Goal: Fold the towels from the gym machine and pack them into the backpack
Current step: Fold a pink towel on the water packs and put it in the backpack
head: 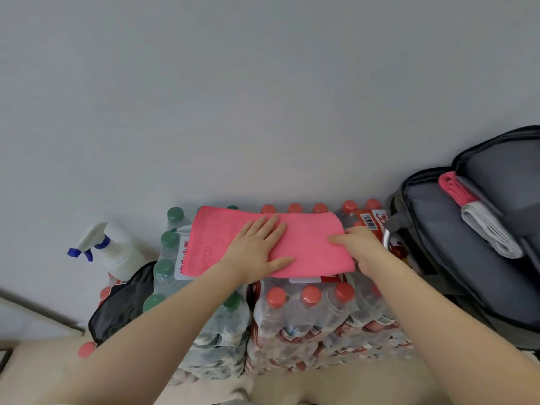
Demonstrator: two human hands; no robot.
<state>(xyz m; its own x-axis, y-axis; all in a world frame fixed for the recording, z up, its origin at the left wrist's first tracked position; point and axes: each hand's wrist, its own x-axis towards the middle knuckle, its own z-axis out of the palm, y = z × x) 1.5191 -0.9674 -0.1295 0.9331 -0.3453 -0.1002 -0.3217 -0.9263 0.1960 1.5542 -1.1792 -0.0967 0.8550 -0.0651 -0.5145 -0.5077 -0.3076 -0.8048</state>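
Pink towel (309, 247) lies folded on the bottle packs (306, 314). Left hand (257, 252) presses it flat, fingers spread. Right hand (359, 244) pinches its right edge (fingers curled). Backpack (455, 258) at right, open, holds two rolled towels (479, 217).

Both of the person's forearms are bare from the bottom edge of the view all the way up to the wrists, with no sleeve showing on either one. The left hand (257, 249) carries no ring, watch or band that I can see, and its nails are short and unpainted. The right hand (361, 244) is just as plain, with nothing worn at the wrist or on the fingers that show.
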